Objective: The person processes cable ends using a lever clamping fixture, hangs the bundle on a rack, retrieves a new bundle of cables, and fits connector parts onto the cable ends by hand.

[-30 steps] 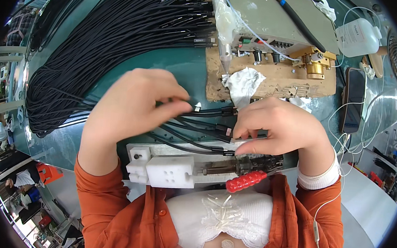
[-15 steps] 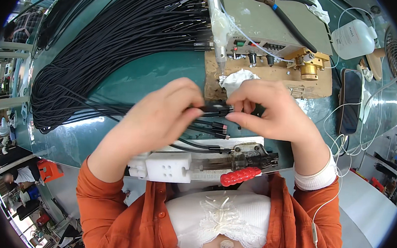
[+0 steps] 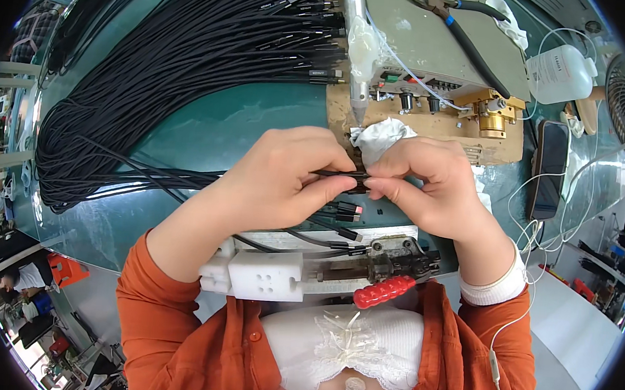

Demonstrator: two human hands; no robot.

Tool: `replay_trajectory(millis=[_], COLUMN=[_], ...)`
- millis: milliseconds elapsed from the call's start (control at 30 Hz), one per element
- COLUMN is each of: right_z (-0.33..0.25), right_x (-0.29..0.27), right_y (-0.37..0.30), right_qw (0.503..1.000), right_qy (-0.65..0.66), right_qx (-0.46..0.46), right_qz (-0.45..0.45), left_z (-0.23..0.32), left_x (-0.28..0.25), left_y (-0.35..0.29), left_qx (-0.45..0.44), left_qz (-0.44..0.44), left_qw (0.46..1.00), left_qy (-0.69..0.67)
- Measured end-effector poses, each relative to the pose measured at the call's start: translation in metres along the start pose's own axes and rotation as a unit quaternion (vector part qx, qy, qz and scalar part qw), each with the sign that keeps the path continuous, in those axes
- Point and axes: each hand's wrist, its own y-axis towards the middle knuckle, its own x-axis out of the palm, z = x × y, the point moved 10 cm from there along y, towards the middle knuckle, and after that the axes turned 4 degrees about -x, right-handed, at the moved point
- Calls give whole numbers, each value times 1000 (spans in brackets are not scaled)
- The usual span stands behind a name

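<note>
Between my two hands runs a black cable, pinched near its connector end. My left hand is closed on it with thumb and forefinger. Fingertips of my right hand close on the same end, almost touching the left ones and hiding the connector. Just below lie several cable ends with metal plugs, one showing a pinkish-red tip. Nearest me is a toggle clamp with a red handle, mounted beside a white block. Crumpled white tissue sits just beyond my fingers.
A thick bundle of black cables covers the far left of the green table. Behind my hands stand a dispensing nozzle and a grey control box with pliers on top. A bottle and phone are at right.
My hands have come together, and their fingertips now meet on the cable. The left hand has shifted right. The whole view has moved slightly.
</note>
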Motion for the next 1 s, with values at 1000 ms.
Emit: replay_trajectory(millis=[1000], right_z=[69], right_x=[10], right_y=[-10], right_qw=[901], right_qy=[327], right_qx=[270], right_qz=[94], left_z=[-25], left_x=[-7], left_y=[5], left_qx=[-5], left_qz=[79], left_qw=[996], left_qy=[51])
